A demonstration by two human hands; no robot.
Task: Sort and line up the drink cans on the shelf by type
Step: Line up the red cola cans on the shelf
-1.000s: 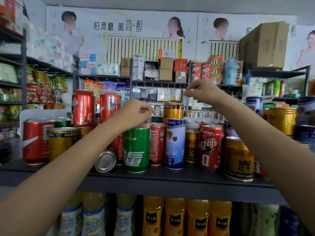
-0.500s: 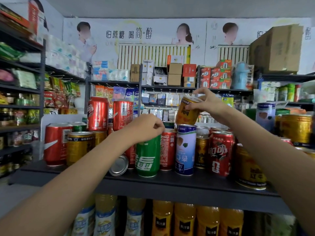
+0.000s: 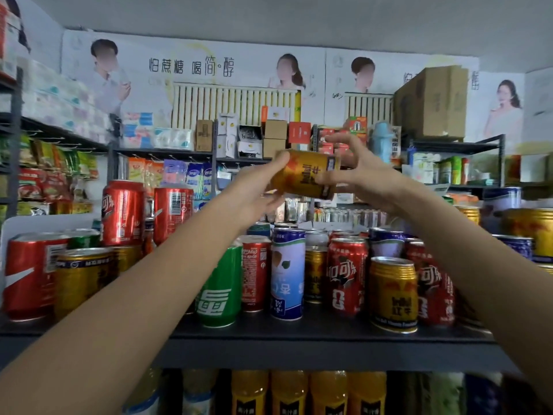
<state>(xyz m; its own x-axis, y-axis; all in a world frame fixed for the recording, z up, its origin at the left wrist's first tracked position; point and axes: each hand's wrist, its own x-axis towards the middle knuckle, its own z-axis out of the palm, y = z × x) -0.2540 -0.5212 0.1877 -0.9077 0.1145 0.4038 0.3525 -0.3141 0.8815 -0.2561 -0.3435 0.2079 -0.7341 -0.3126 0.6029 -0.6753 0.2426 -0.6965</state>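
Observation:
A gold energy-drink can (image 3: 306, 173) lies sideways in the air above the shelf, held between both hands. My left hand (image 3: 254, 191) grips its left end, and my right hand (image 3: 363, 175) grips its right end, fingers spread around the rim. Below, mixed cans crowd the dark shelf (image 3: 299, 344): a green can (image 3: 220, 289), a slim red can (image 3: 254, 272), a tall blue-and-white can (image 3: 287, 274), red cola cans (image 3: 347, 275), and a gold can (image 3: 393, 295) at the front right. My forearms cover part of the cans.
At the left stand a large red cola can (image 3: 28, 275), a gold can (image 3: 79, 280) and two stacked red cans (image 3: 122, 212). More gold and blue cans (image 3: 526, 232) sit at far right. Orange juice bottles (image 3: 288, 390) fill the shelf below. Snack racks and boxes line the back.
My right hand lifted the gold can off the stacked cans and swung it sideways. My left hand left the green can's top and rose to take the can's other end.

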